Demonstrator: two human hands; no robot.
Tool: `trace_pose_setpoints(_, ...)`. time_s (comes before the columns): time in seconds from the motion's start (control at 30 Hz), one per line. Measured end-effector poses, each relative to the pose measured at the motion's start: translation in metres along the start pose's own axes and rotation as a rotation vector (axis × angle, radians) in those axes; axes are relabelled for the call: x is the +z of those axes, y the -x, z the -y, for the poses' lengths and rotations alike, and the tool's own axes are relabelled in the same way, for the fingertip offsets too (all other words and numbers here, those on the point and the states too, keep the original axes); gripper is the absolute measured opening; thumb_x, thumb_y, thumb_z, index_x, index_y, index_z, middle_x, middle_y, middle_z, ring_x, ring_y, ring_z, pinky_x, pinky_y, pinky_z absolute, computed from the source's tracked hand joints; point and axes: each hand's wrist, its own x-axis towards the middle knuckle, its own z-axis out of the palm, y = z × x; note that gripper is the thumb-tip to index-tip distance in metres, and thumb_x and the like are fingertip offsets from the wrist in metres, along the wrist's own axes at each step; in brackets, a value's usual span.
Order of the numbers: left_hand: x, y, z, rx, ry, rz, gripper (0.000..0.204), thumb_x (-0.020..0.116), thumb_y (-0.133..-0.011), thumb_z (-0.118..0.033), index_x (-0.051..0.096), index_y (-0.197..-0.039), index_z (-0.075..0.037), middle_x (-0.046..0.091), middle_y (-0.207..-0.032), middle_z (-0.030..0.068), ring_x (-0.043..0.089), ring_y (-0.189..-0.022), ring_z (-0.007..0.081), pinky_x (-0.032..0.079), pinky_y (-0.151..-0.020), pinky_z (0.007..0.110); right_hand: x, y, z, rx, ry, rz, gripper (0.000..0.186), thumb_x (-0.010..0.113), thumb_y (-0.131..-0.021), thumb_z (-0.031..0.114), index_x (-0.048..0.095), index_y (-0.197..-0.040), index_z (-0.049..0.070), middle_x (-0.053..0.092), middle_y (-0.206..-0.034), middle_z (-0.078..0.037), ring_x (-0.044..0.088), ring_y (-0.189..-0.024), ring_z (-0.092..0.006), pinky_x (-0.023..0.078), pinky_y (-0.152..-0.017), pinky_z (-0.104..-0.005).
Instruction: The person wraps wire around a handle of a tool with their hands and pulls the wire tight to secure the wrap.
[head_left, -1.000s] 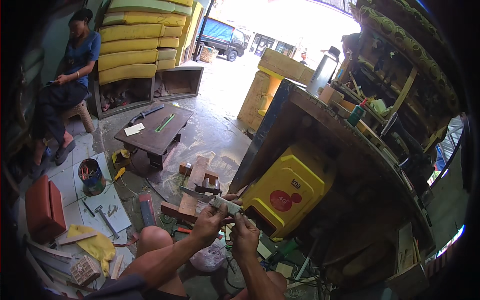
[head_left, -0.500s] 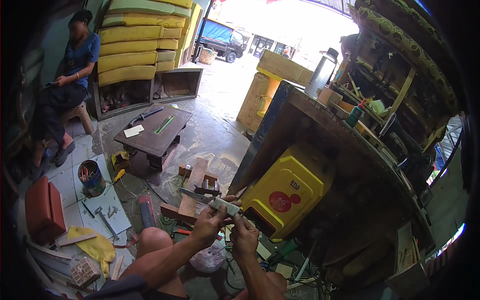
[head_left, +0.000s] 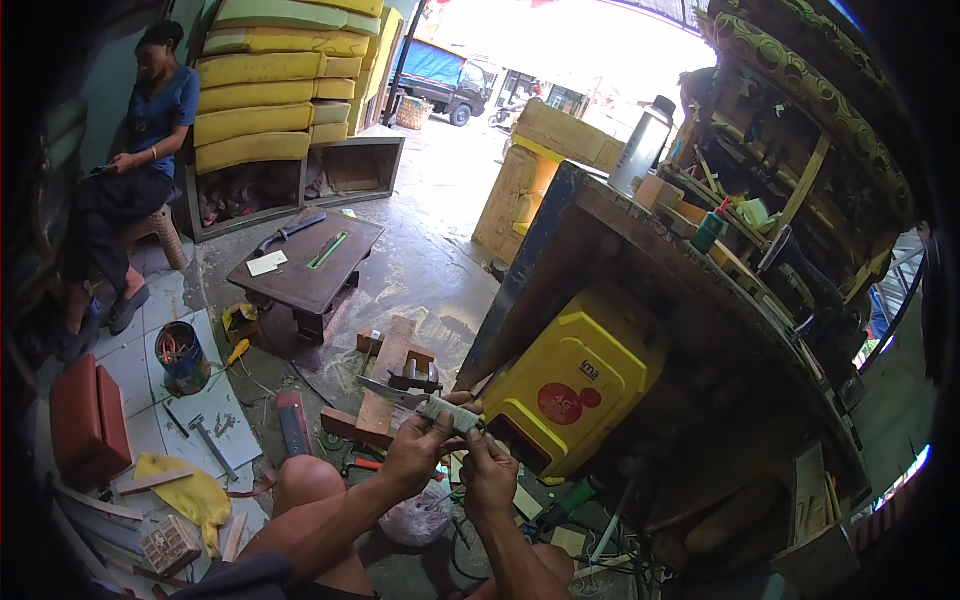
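At the lower middle, my left hand [head_left: 428, 445] is closed on a small pale grey, rough-textured block [head_left: 448, 416]. My right hand [head_left: 488, 465] pinches the block's right end from below. Beyond my hands on the floor lie wooden boards [head_left: 398, 350] with a metal clamp or fitting [head_left: 415, 378] and a dark blade-like piece [head_left: 385, 390]. A yellow plastic case [head_left: 560, 370] stands just to the right, under the worktop. An orange-handled tool [head_left: 365, 462] and a plastic bag [head_left: 415, 508] lie below my hands.
A low table saw [head_left: 300, 260] stands ahead. A seated person [head_left: 155, 120] is at left beside stacked foam pads [head_left: 255, 120]. A cluttered workbench [head_left: 640, 205] fills the right. A red box [head_left: 90, 420], tin [head_left: 183, 360] and hammer [head_left: 210, 445] lie at lower left. A truck [head_left: 450, 85] is outside.
My hands and the block are almost unchanged, barely shifting. The view has moved very slightly, and a motorbike now shows in the street outside.
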Motion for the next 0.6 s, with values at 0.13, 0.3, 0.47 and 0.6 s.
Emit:
trace_pose_setpoints(0.13, -0.0003, 0.0003, -0.0003, 0.003, 0.004, -0.004, 0.042, 0.043, -0.109, -0.027, 0.043, -0.143, -0.003, 0.062, -0.133, 0.0115, 0.062, -0.117, 0.0188, 0.055, -0.097, 0.037, -0.0003, -0.0008, -0.0013, -0.001, -0.003, 0.007, 0.017, 0.066, -0.100, 0.021, 0.070, -0.094, 0.005, 0.040, -0.056, 0.011, 0.029, -0.043, -0.0004, 0.020, -0.040, -0.0221)
trace_pose_setpoints(0.3, 0.0006, 0.0008, -0.0018, -0.005, 0.012, -0.007, 0.042, 0.043, -0.109, -0.028, 0.044, -0.143, -0.002, 0.062, -0.132, 0.0114, 0.062, -0.117, 0.0194, 0.055, -0.097, 0.037, -0.0009, -0.0003, -0.0017, -0.012, 0.003, 0.020, 0.018, 0.066, -0.100, 0.022, 0.070, -0.097, 0.004, 0.040, -0.056, 0.010, 0.029, -0.043, -0.0006, 0.021, -0.041, -0.0221)
trace_pose_setpoints(0.47, 0.0025, 0.0015, -0.0038, -0.005, 0.006, -0.003, 0.043, 0.043, -0.109, -0.028, 0.044, -0.143, -0.003, 0.062, -0.133, 0.0115, 0.062, -0.117, 0.0195, 0.055, -0.096, 0.037, -0.0024, -0.0011, -0.0030, 0.004, 0.007, 0.010, 0.018, 0.066, -0.099, 0.022, 0.071, -0.096, 0.004, 0.041, -0.056, 0.010, 0.029, -0.043, -0.0006, 0.021, -0.040, -0.0222)
trace_pose_setpoints(0.6, 0.0023, 0.0015, -0.0028, 0.000, 0.009, -0.004, 0.043, 0.043, -0.109, -0.028, 0.043, -0.144, -0.003, 0.062, -0.133, 0.0117, 0.063, -0.116, 0.0195, 0.055, -0.096, 0.037, -0.0017, -0.0009, -0.0026, -0.010, 0.014, 0.002, 0.018, 0.067, -0.099, 0.021, 0.071, -0.096, 0.004, 0.042, -0.056, 0.010, 0.029, -0.043, -0.0006, 0.020, -0.040, -0.0223)
